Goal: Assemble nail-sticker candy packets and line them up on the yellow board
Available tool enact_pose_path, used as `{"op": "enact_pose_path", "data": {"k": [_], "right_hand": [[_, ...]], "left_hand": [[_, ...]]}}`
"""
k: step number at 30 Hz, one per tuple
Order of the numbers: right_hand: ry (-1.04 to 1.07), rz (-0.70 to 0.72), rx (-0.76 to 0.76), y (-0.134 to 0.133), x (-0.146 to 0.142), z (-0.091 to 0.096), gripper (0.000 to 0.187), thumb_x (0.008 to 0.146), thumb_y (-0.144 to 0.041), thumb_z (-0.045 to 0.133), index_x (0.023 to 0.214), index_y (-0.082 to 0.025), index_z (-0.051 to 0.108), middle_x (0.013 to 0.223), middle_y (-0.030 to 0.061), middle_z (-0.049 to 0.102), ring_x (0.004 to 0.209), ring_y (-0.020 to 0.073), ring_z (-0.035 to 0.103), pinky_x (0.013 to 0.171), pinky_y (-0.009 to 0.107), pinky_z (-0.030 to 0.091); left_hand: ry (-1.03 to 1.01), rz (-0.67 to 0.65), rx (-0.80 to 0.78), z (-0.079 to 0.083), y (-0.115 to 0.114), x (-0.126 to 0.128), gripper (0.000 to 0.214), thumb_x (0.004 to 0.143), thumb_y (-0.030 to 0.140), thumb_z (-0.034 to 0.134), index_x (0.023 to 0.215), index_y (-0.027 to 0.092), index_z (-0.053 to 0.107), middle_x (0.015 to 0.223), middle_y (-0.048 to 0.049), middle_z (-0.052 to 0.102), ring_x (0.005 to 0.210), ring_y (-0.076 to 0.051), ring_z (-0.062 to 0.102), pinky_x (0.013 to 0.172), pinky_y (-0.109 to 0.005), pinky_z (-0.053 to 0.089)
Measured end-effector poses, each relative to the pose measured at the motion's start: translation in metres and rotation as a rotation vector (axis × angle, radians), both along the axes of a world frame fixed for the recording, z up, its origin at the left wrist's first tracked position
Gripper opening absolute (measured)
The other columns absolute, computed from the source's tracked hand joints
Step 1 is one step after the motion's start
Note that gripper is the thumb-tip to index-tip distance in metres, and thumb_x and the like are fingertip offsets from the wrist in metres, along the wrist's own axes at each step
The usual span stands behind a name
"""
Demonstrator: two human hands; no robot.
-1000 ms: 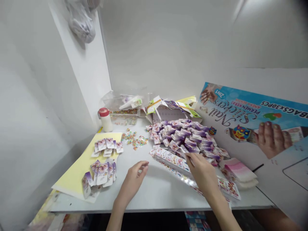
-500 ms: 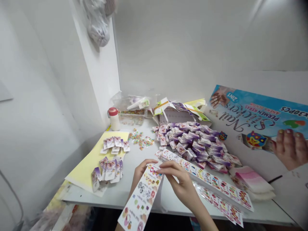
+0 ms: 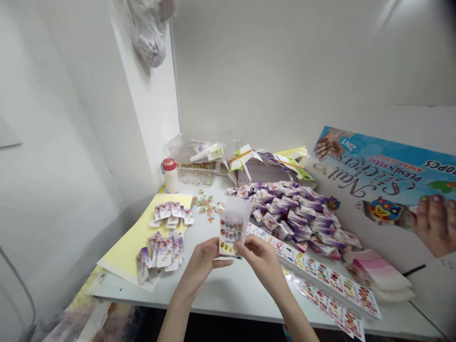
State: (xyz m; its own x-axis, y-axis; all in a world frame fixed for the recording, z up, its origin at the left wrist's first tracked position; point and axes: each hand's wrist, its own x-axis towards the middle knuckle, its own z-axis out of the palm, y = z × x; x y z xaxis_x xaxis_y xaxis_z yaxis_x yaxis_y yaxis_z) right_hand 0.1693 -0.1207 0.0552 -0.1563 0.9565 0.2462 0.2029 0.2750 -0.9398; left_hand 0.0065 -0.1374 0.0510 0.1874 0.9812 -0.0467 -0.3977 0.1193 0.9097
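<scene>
A nail sticker sheet (image 3: pixel 231 232) stands up over the middle of the table, held between my two hands. Its lower part shows rows of coloured designs; the upper part looks pale and blurred, and seems bent over. My left hand (image 3: pixel 204 259) pinches its left edge, with some fingers stretched out beneath it. The thumb of my right hand (image 3: pixel 259 256) presses on the sheet's lower right side, the other fingers behind it. Right of my hands lies a long stack of sticker strips (image 3: pixel 315 266), with loose strips (image 3: pixel 326 301) in front of it.
A heap of small purple-and-white packets (image 3: pixel 288 209) lies behind the strips. On yellow paper (image 3: pixel 133 247) at left are cards (image 3: pixel 164 251). Small colourful wrapped pieces (image 3: pixel 206 204) lie near a red-capped bottle (image 3: pixel 171 176). A large printed box (image 3: pixel 388 190) stands at right.
The sticker sheet, hanging down long toward me before, is now upright and looks shorter, as if folded. My left hand has come out from behind it to its left edge.
</scene>
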Motion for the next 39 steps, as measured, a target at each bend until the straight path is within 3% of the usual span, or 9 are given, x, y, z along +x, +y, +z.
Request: {"op": "enact_pose_path", "data": {"k": [7,11,14,19,25,28,31,35,39], "right_hand": [[0.264,0.061,-0.215,0.010,-0.010,-0.005,0.031,0.074,-0.044,0.068,0.088,-0.017,0.066,0.078,0.0038,0.065,0.064,0.0136,0.053,0.057,0.024,0.040],[0.257,0.086,-0.234,0.008,-0.011,-0.006,0.035,0.072,-0.044,0.070,0.094,-0.017,0.066,0.084,0.0062,0.067,0.067,0.0145,0.054,0.056,0.024,0.039],[0.263,0.094,-0.222,0.008,-0.010,-0.006,0.032,0.072,-0.042,0.071,0.093,-0.019,0.067,0.085,0.0057,0.068,0.071,0.0167,0.057,0.061,0.026,0.043],[0.316,0.144,-0.191,0.009,-0.009,-0.009,0.030,0.070,-0.037,0.073,0.094,-0.020,0.066,0.093,0.0061,0.068,0.083,0.0202,0.060,0.074,0.032,0.046],[0.246,0.058,-0.178,0.022,-0.012,-0.016,0.039,0.070,-0.036,0.071,0.105,-0.020,0.063,0.085,0.0039,0.065,0.075,0.0171,0.059,0.064,0.028,0.048],[0.064,0.003,-0.116,0.056,-0.018,-0.022,0.037,0.083,-0.038,0.053,0.111,-0.016,0.061,0.088,0.0068,0.068,0.077,0.0188,0.062,0.060,0.027,0.048],[-0.535,-0.167,0.042,0.105,-0.028,-0.027,0.036,0.090,-0.025,0.038,0.117,-0.014,0.058,0.099,0.0078,0.070,0.085,0.0174,0.064,0.068,0.025,0.048],[-0.802,-0.213,0.066,0.167,-0.044,-0.033,0.029,0.086,-0.010,0.044,0.104,-0.012,0.067,0.100,0.0136,0.069,0.102,0.0223,0.060,0.087,0.029,0.043],[-1.042,-0.205,0.060,0.207,-0.056,-0.041,0.019,0.089,-0.023,0.055,0.101,-0.010,0.063,0.106,0.0127,0.063,0.102,0.0232,0.058,0.089,0.040,0.045]], "left_hand": [[0.135,0.064,0.039,-0.009,0.006,-0.001,0.031,0.075,0.036,0.070,0.096,0.014,0.068,0.091,-0.0094,0.073,0.078,-0.021,0.069,0.074,-0.033,0.057],[0.165,0.162,0.067,-0.011,0.008,0.002,0.025,0.073,0.035,0.071,0.084,0.013,0.067,0.085,-0.0073,0.073,0.075,-0.019,0.068,0.067,-0.029,0.058],[0.143,0.196,0.069,-0.012,0.009,0.004,0.030,0.072,0.036,0.072,0.091,0.015,0.064,0.091,-0.0074,0.072,0.081,-0.020,0.068,0.068,-0.028,0.058],[0.174,0.124,-0.018,-0.012,0.008,0.007,0.037,0.080,0.046,0.060,0.092,0.012,0.062,0.074,-0.0063,0.070,0.066,-0.018,0.068,0.064,-0.031,0.058],[0.133,0.150,-0.022,-0.015,0.010,0.000,0.029,0.075,0.036,0.068,0.090,0.012,0.062,0.084,-0.0070,0.071,0.073,-0.018,0.069,0.069,-0.028,0.057],[0.083,0.273,-0.046,-0.017,0.014,-0.010,0.036,0.070,0.031,0.072,0.099,0.014,0.059,0.082,-0.0054,0.072,0.071,-0.018,0.069,0.067,-0.027,0.057],[0.049,0.398,-0.053,-0.018,0.015,-0.020,0.038,0.068,0.029,0.071,0.101,0.016,0.057,0.076,-0.0014,0.070,0.063,-0.016,0.068,0.063,-0.028,0.057],[0.049,0.487,-0.075,-0.019,0.015,-0.028,0.025,0.066,0.028,0.067,0.087,0.015,0.063,0.068,0.0001,0.068,0.051,-0.014,0.064,0.051,-0.025,0.053],[0.078,0.458,-0.067,-0.021,0.015,-0.032,0.010,0.063,0.022,0.066,0.069,0.014,0.068,0.069,-0.0025,0.070,0.058,-0.015,0.065,0.050,-0.021,0.048]]}}
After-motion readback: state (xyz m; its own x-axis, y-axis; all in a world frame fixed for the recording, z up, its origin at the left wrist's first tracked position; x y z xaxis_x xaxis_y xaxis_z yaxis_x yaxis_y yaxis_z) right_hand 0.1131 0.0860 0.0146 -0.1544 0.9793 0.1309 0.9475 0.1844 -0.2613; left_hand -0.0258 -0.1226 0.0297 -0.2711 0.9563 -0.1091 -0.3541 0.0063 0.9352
